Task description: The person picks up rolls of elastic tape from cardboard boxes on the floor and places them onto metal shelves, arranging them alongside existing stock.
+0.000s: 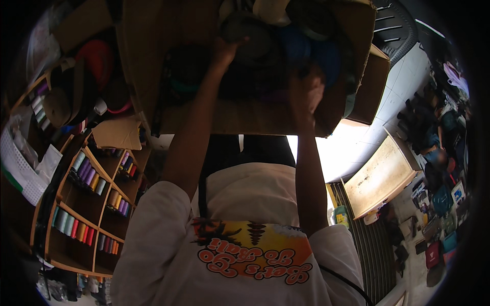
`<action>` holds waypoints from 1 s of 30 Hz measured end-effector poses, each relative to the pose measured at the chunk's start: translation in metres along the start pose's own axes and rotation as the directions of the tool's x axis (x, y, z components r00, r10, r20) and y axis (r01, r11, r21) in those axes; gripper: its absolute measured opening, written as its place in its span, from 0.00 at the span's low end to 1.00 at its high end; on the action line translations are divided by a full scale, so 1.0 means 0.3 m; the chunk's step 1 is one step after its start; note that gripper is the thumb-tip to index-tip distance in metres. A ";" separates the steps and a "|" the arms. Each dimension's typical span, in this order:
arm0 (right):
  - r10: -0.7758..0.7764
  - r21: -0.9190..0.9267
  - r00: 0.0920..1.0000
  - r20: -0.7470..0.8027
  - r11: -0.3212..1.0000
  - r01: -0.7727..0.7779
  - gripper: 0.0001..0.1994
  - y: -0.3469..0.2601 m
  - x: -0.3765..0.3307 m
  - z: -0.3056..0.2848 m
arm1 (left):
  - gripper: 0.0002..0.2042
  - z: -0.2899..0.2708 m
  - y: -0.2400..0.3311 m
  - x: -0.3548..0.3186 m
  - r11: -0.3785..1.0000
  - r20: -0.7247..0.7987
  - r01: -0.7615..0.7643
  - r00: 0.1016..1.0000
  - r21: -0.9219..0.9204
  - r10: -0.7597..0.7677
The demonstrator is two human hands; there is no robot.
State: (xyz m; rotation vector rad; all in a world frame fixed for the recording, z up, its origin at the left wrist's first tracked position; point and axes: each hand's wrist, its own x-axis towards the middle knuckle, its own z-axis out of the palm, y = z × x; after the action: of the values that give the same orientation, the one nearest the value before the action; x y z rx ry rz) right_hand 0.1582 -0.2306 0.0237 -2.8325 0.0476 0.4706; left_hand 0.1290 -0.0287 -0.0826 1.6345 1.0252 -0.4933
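In front of me stands a deep cardboard box (232, 118) holding several rolls of strap or webbing, mostly in shadow. My left hand (225, 52) reaches in and grips the left edge of a dark grey roll of webbing (251, 38), its thumb lying toward the right. On the box's right side, my right hand (309, 92) is curled beside a blue roll (326, 58). Something dark is at its fingers, too dim to make out. A dark green-grey roll (312, 18) lies farther back, and a strip of purple (275, 96) shows low between my hands.
To the left, a wooden shelf (97, 224) holds several coloured thread spools. Above it are a red roll (95, 58) and a white perforated basket (20, 168). A wooden board or tabletop (380, 176) stands at right, with bags and small goods (434, 245) beyond.
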 end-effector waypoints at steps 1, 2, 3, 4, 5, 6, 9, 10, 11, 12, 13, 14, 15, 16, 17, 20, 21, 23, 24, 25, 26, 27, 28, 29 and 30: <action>-0.151 -0.112 0.972 -0.182 0.985 0.132 0.27 0.021 -0.008 -0.030 | 0.39 -0.005 -0.008 0.005 0.999 0.001 0.003 1.000 0.032 -0.003; -0.311 -0.242 0.888 -0.338 0.941 0.237 0.27 0.032 -0.009 -0.049 | 0.37 0.007 -0.023 0.018 0.994 -0.063 -0.049 0.996 0.098 0.056; -0.309 -0.279 0.892 -0.329 0.935 0.221 0.28 0.032 0.003 -0.058 | 0.36 0.030 -0.039 0.036 0.981 -0.124 -0.095 0.985 0.167 0.117; -0.307 -0.320 0.896 -0.319 0.925 0.203 0.29 0.025 0.012 -0.077 | 0.35 0.061 -0.068 0.051 0.963 -0.177 -0.134 0.968 0.234 0.178; -0.302 -0.359 0.900 -0.314 0.915 0.181 0.30 0.020 0.019 -0.088 | 0.34 0.085 -0.085 0.061 0.946 -0.183 -0.201 0.950 0.256 0.251; -0.245 -0.410 0.929 -0.277 0.904 0.116 0.31 0.016 0.033 -0.078 | 0.33 0.109 -0.102 0.070 0.924 -0.190 -0.264 0.927 0.278 0.322; -0.054 -0.423 0.977 -0.205 0.905 -0.039 0.32 0.013 0.106 -0.026 | 0.31 0.152 -0.071 0.044 0.900 -0.185 -0.342 0.899 0.271 0.397; -0.003 -0.336 0.983 -0.183 0.940 -0.060 0.29 0.018 0.123 -0.031 | 0.29 0.162 -0.070 0.033 0.904 -0.185 -0.346 0.899 0.253 0.396; 0.045 -0.246 0.987 -0.156 0.966 -0.083 0.27 0.022 0.140 -0.034 | 0.29 0.165 -0.068 0.030 0.919 -0.186 -0.315 0.914 0.235 0.361; 0.070 -0.207 0.992 -0.109 0.974 -0.091 0.24 0.029 0.160 -0.022 | 0.28 0.167 -0.064 0.027 0.934 -0.187 -0.283 0.927 0.217 0.325; 0.095 -0.165 0.993 -0.063 0.981 -0.105 0.21 0.026 0.183 -0.012 | 0.28 0.160 -0.044 0.022 0.946 -0.185 -0.255 0.938 0.200 0.293; 0.119 -0.123 0.993 -0.017 0.985 -0.120 0.18 0.029 0.197 -0.006 | 0.28 0.152 -0.026 0.015 0.952 -0.142 -0.227 0.956 0.206 0.258; 0.114 -0.057 0.993 -0.034 0.992 -0.116 0.16 0.039 0.201 -0.006 | 0.27 0.143 -0.009 0.006 0.957 -0.098 -0.199 0.970 0.213 0.223; 0.108 0.009 0.993 -0.047 0.994 -0.107 0.14 0.028 0.194 -0.019 | 0.27 0.134 0.000 -0.010 0.961 -0.057 -0.166 0.982 0.221 0.183; 0.104 0.074 0.993 -0.061 0.992 -0.099 0.12 0.021 0.182 -0.036 | 0.29 0.131 0.008 -0.030 0.959 -0.068 -0.181 0.977 0.216 0.200; 0.012 0.080 0.995 -0.099 0.997 -0.004 0.17 0.021 0.130 -0.110 | 0.33 0.135 0.028 -0.062 0.931 -0.147 -0.211 0.954 0.297 0.263; -0.021 0.080 0.990 -0.142 0.996 0.033 0.17 0.018 0.100 -0.144 | 0.34 0.145 0.020 -0.068 0.902 -0.199 -0.196 0.936 0.385 0.289; -0.069 0.077 0.969 -0.237 0.993 0.089 0.19 0.035 0.021 -0.228 | 0.36 0.152 0.040 -0.095 0.862 -0.282 -0.150 0.906 0.484 0.316; -0.050 0.132 0.969 -0.243 0.988 0.084 0.19 0.045 -0.009 -0.266 | 0.37 0.149 0.054 -0.125 0.859 -0.322 -0.121 0.894 0.497 0.312; -0.029 0.184 0.967 -0.254 0.980 0.078 0.20 0.057 -0.044 -0.318 | 0.38 0.145 0.078 -0.156 0.856 -0.358 -0.100 0.879 0.507 0.314; -0.015 0.235 0.965 -0.264 0.969 0.079 0.21 0.063 -0.075 -0.367 | 0.38 0.146 0.082 -0.160 0.832 -0.440 -0.088 0.816 0.548 0.376; -0.017 0.414 0.981 -0.191 0.905 0.097 0.27 0.072 -0.100 -0.413 | 0.37 0.142 0.086 -0.166 0.808 -0.513 -0.070 0.740 0.585 0.436; 0.030 0.571 0.981 -0.191 0.816 0.086 0.25 0.056 -0.135 -0.453 | 0.36 0.137 0.101 -0.174 0.781 -0.569 -0.058 0.651 0.622 0.502; 0.087 0.713 0.979 -0.186 0.697 0.074 0.23 0.044 -0.167 -0.487 | 0.37 0.107 0.154 -0.214 0.818 -0.458 -0.245 0.729 0.521 0.510; 0.137 0.831 0.975 -0.174 0.552 0.071 0.20 0.040 -0.197 -0.515 | 0.38 0.068 0.196 -0.265 0.829 -0.327 -0.406 0.780 0.384 0.533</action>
State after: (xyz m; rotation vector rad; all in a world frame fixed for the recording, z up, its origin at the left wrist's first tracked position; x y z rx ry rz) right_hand 0.1498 -0.2842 0.1805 -1.8927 0.2912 0.0684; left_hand 0.1382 -0.0791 0.0044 2.2531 0.8119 0.0713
